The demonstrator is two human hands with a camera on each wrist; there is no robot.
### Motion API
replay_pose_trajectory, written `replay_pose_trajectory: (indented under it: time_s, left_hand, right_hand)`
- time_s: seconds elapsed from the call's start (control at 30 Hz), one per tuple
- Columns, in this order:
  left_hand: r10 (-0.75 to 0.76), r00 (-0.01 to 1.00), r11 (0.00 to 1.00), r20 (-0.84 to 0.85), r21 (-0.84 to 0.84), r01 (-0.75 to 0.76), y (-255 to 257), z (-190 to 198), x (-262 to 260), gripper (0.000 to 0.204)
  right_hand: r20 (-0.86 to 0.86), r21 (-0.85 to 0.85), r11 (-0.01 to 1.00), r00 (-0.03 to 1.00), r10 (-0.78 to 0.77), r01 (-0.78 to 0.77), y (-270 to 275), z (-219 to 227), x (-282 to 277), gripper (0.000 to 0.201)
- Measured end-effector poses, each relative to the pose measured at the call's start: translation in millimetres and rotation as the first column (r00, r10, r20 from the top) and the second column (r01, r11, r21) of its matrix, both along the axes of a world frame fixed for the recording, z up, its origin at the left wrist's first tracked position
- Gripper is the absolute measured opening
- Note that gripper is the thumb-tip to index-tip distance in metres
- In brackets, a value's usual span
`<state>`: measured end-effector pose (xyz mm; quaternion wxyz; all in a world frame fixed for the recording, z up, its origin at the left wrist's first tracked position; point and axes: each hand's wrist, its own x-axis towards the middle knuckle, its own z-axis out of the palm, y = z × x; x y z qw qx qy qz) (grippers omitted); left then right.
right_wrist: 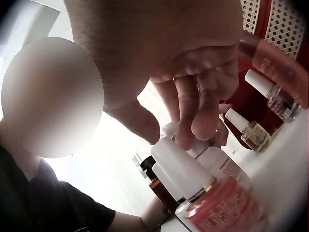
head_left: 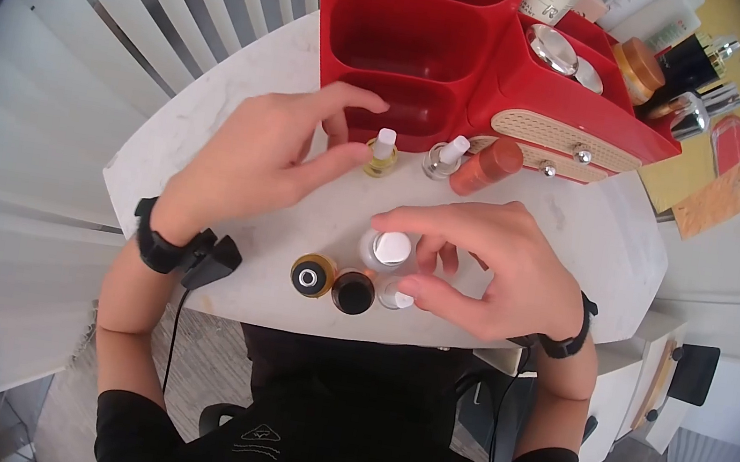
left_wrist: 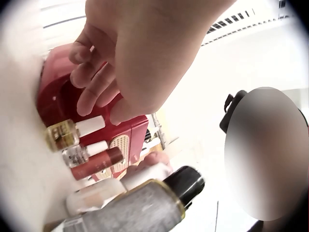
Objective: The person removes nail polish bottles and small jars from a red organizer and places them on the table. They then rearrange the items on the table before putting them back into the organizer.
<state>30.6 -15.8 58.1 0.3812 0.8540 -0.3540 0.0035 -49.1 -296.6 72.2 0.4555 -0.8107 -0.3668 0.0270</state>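
My left hand [head_left: 264,145] is held over the table beside a yellowish nail polish bottle [head_left: 381,159] with a white cap. Its thumb overlaps that bottle in the head view, while the left wrist view shows loosely bent fingers [left_wrist: 87,99] above the cap with nothing between them. The right hand [head_left: 508,260] hovers over a frosted bottle [head_left: 376,253] with a white cap, thumb and fingertips apart. By its thumb stands a small clear bottle [head_left: 391,296]. A pink nail polish bottle [right_wrist: 227,208] fills the front of the right wrist view.
A gold-rimmed bottle with a black cap [head_left: 311,278] and another black-capped bottle [head_left: 353,293] stand near the table's front edge. At the back, a red organizer [head_left: 485,86] has open compartments and drawers. Before it are a clear nail polish bottle [head_left: 441,165] and a coral tube [head_left: 487,167].
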Motion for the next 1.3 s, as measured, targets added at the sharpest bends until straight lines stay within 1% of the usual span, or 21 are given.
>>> replay_pose_trajectory:
  time_s: [0.03,0.13,0.27,0.33,0.37,0.43,0.47,0.53,0.57,0.63,0.67,0.73,0.87,0.93,1.03,1.07,1.13,1.17,1.23,1.27,1.3]
  left_hand:
    - [-0.003,0.998,1.0,0.066,0.008,0.002,-3.4,-6.1,0.2,0.036]
    - [-0.037,0.992,0.999,0.117,0.01,0.036,-8.3,-18.4,2.3,0.031]
    - [-0.029,0.995,1.0,0.099,0.016,0.027,-10.1,-18.9,2.3,0.025]
    - [-0.013,0.991,1.0,0.136,0.02,0.01,-10.6,-18.5,2.0,0.018]
    - [-0.018,0.991,1.0,0.135,0.02,0.015,-9.7,-15.8,1.5,0.018]
    - [-0.039,0.99,0.998,0.136,0.058,0.031,-2.6,-6.9,-2.3,0.015]
    - [-0.049,0.99,0.997,0.134,0.059,0.042,0.9,-3.9,-3.8,0.015]
    - [-0.087,0.995,0.994,0.046,0.065,0.084,9.1,3.0,-7.5,0.015]
    - [-0.091,0.995,0.994,0.042,0.068,0.088,10.2,8.5,-10.6,0.015]
    - [-0.159,0.983,0.986,-0.095,0.035,0.163,12.8,17.6,-15.4,0.017]
    - [-0.16,0.982,0.986,-0.099,0.034,0.164,14.0,19.5,-15.5,0.017]
    - [-0.217,0.96,0.972,-0.177,0.048,0.228,16.8,21.2,-15.3,0.02]
    - [-0.252,0.939,0.964,-0.234,0.026,0.265,19.7,18.8,-15.0,0.025]
    - [-0.278,0.929,0.953,-0.243,0.051,0.298,20.1,17.6,-14.1,0.027]
    - [-0.314,0.908,0.942,-0.279,0.03,0.335,20.6,16.2,-11.2,0.026]
    - [-0.314,0.908,0.942,-0.279,0.031,0.335,20.6,16.5,-9.7,0.026]
    - [-0.352,0.871,0.925,-0.344,0.015,0.38,21.5,17.2,-7.1,0.025]
    - [-0.35,0.871,0.926,-0.345,0.017,0.378,22.5,16.9,-6.3,0.025]
    - [-0.361,0.858,0.916,-0.365,0.034,0.4,23.5,15.6,-4.2,0.025]
    - [-0.36,0.859,0.916,-0.364,0.035,0.399,23.8,15.1,-3.8,0.025]
    - [-0.357,0.855,0.917,-0.376,0.034,0.398,23.9,14.9,-3.6,0.026]
  right_hand:
    - [0.003,-0.005,1.0,1.0,0.001,-0.001,-0.8,-0.4,0.4,0.045]
    - [-0.042,-0.013,1.0,0.999,-0.005,0.005,-3.9,-2.8,0.0,0.048]
    - [-0.033,-0.018,0.999,0.999,-0.042,0.041,-7.8,-2.1,2.5,0.049]
    - [0.14,-0.084,0.95,0.948,-0.286,0.3,-7.9,-4.5,4.8,0.051]
    - [0.139,-0.083,0.949,0.947,-0.291,0.304,-7.5,-8.4,7.6,0.051]
    - [0.327,-0.084,0.893,0.859,-0.395,0.442,-4.4,-18.7,10.8,0.05]
    - [0.324,-0.083,0.888,0.855,-0.404,0.451,-3.6,-19.8,9.3,0.05]
    - [0.379,-0.274,0.82,0.84,-0.388,0.502,-1.3,-21.9,8.5,0.053]
    - [0.374,-0.274,0.819,0.84,-0.392,0.504,-1.1,-23.1,8.6,0.053]
    - [0.353,-0.28,0.819,0.847,-0.397,0.501,-0.1,-25.0,9.0,0.051]
    - [0.35,-0.282,0.818,0.848,-0.398,0.501,0.1,-27.0,9.4,0.051]
    - [0.36,-0.237,0.819,0.83,-0.426,0.523,1.1,-31.7,10.3,0.05]
    - [0.321,-0.24,0.808,0.829,-0.457,0.538,3.8,-30.2,8.7,0.046]
    - [0.313,-0.226,0.809,0.827,-0.467,0.542,4.4,-30.9,9.0,0.038]
    - [0.321,-0.224,0.819,0.833,-0.45,0.529,2.4,-31.2,9.4,0.029]
    - [0.321,-0.223,0.819,0.833,-0.45,0.529,2.6,-30.6,9.0,0.029]
    - [0.301,-0.14,0.862,0.851,-0.431,0.487,4.0,-27.6,8.3,0.017]
    - [0.299,-0.139,0.863,0.852,-0.43,0.485,2.3,-23.4,7.8,0.017]
    - [0.221,-0.153,0.934,0.932,-0.287,0.323,-6.7,-11.6,6.2,0.017]
    - [0.221,-0.152,0.934,0.932,-0.286,0.323,-9.8,-8.6,4.4,0.017]
    - [0.183,-0.184,0.943,0.952,-0.244,0.277,-12.9,-6.1,2.0,0.017]
